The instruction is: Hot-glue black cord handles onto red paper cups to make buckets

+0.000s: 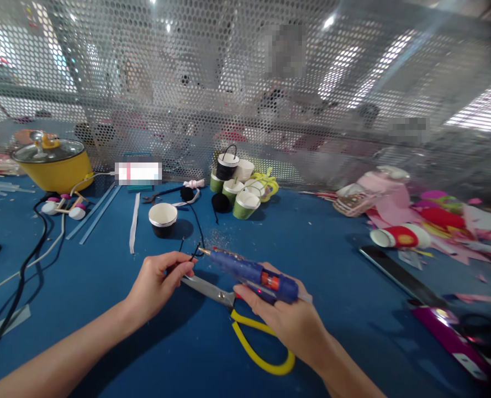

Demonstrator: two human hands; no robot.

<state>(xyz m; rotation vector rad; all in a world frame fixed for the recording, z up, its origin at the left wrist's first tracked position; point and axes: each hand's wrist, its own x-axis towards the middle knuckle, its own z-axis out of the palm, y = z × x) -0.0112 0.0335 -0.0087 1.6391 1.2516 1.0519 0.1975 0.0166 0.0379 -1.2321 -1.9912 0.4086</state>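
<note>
My left hand (158,284) pinches a thin black cord (195,252), whose end sticks up past the fingertips. Wrapped round a blue glue gun (245,268) is my right hand (290,315); the gun's nozzle points left, close beside the cord end. Whether nozzle and cord touch, I cannot tell. Yellow-handled scissors (264,367) lie on the blue table under and between the hands, blades toward the left. Behind my left hand stands a small black cup with a white rim (163,220). A strand of cord runs back to a black ball of yarn (186,193).
Several small green and black cups (246,204) stand at the back centre beside another black yarn ball (220,203). A yellow pot (57,166) and cables are left; a phone (398,273), paper cup (400,236) and scraps lie right. A perforated metal screen (228,83) rises behind.
</note>
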